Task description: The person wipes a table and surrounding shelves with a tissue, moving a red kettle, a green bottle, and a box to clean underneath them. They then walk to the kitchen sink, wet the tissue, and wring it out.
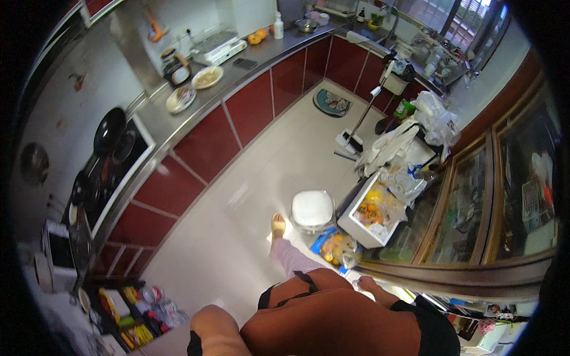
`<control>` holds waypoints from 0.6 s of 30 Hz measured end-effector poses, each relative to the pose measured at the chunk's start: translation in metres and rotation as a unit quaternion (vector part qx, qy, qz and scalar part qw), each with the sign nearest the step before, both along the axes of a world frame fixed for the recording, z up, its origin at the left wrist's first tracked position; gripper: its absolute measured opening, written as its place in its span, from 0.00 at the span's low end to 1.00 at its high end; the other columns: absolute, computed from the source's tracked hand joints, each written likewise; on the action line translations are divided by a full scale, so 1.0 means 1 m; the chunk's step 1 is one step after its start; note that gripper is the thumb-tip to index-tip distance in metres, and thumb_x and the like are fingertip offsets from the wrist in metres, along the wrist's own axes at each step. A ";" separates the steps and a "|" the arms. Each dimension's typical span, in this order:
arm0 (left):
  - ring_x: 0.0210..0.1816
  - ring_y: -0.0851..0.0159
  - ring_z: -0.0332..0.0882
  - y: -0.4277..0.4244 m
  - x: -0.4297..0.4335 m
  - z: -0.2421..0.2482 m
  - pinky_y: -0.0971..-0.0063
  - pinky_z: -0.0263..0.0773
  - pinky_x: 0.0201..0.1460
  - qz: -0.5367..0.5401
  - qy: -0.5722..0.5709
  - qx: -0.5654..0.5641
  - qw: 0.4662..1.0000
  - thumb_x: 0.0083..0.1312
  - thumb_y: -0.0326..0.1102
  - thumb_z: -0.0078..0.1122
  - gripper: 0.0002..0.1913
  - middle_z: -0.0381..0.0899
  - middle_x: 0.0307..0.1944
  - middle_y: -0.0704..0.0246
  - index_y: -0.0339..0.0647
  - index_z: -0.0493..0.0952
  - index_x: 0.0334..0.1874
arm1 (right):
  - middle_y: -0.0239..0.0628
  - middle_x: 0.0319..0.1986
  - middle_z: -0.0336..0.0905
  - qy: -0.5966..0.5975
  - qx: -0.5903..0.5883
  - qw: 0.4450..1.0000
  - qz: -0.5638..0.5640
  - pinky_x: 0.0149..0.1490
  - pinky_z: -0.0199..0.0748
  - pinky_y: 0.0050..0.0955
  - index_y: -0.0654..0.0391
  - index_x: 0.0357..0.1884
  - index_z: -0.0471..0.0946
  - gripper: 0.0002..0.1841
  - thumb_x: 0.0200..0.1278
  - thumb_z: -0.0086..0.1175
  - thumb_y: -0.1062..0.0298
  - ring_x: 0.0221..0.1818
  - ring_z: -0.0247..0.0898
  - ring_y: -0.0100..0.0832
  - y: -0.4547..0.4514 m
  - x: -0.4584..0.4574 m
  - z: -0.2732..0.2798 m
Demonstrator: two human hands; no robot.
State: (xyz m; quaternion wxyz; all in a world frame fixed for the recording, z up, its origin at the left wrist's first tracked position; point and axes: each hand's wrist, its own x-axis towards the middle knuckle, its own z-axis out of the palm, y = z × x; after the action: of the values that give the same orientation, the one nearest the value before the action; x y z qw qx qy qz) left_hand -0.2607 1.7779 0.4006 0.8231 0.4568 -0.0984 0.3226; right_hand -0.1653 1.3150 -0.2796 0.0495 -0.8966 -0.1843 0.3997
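Observation:
My right hand [368, 283] is low and right of centre, beyond my brown apron [329, 325]. Something pale and shiny lies against its fingers, too small to make out, and the finger pose is unclear. My left hand is out of view; just a bent part of that arm shows at the lower left. Close to the right hand, a clear plastic bag of yellow and orange fruit [338, 249] rests on the floor. Behind it are a white-topped stool [313, 208] and a white foam box [369, 227] holding orange fruit and plastic bags. One foot wears a yellow slipper [278, 226].
Red cabinets [200, 147] under a steel counter run along the left, with a stove [120, 155] and two plates of food. A floor mop [352, 140] stands ahead near a mat [333, 103]. Wood-framed glass doors [463, 200] line the right. Packaged goods [138, 311] sit lower left.

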 end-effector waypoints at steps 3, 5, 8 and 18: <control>0.29 0.76 0.74 0.039 0.075 0.012 0.67 0.73 0.54 0.011 0.036 -0.011 0.999 0.82 0.39 0.39 0.18 0.74 0.20 0.82 0.48 0.74 0.32 | 0.51 0.45 0.87 -0.011 -0.005 1.000 0.018 0.56 0.79 0.52 0.56 0.43 0.88 0.21 0.67 0.50 0.51 0.49 0.83 0.54 0.059 0.052 -0.017; 0.28 0.76 0.74 0.060 0.119 0.034 0.67 0.73 0.53 0.037 0.096 -0.028 0.994 0.83 0.39 0.37 0.18 0.73 0.18 0.82 0.47 0.73 0.33 | 0.51 0.44 0.87 -0.019 -0.025 0.999 0.018 0.54 0.79 0.53 0.56 0.42 0.87 0.21 0.67 0.49 0.50 0.48 0.84 0.54 0.111 0.100 -0.018; 0.27 0.76 0.75 0.099 0.179 0.064 0.66 0.74 0.52 0.048 0.194 -0.048 0.979 0.83 0.41 0.36 0.19 0.72 0.15 0.82 0.47 0.73 0.33 | 0.53 0.40 0.86 -0.051 0.078 0.994 -0.062 0.51 0.79 0.55 0.58 0.41 0.84 0.19 0.67 0.52 0.52 0.44 0.83 0.58 0.198 0.184 -0.004; 0.31 0.73 0.77 0.210 0.378 0.032 0.59 0.70 0.60 0.057 0.076 -0.127 0.987 0.83 0.45 0.41 0.15 0.80 0.24 0.81 0.48 0.76 0.42 | 0.54 0.41 0.85 -0.102 0.191 0.966 -0.139 0.55 0.78 0.51 0.58 0.46 0.83 0.15 0.70 0.53 0.58 0.48 0.81 0.56 0.398 0.414 0.065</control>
State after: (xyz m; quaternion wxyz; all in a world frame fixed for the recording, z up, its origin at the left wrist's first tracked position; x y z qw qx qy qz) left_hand 0.1177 1.9877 0.4325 0.8599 0.3763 0.0327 0.3435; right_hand 0.2483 1.7133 -0.2150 0.2556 -0.9234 -0.1350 0.2524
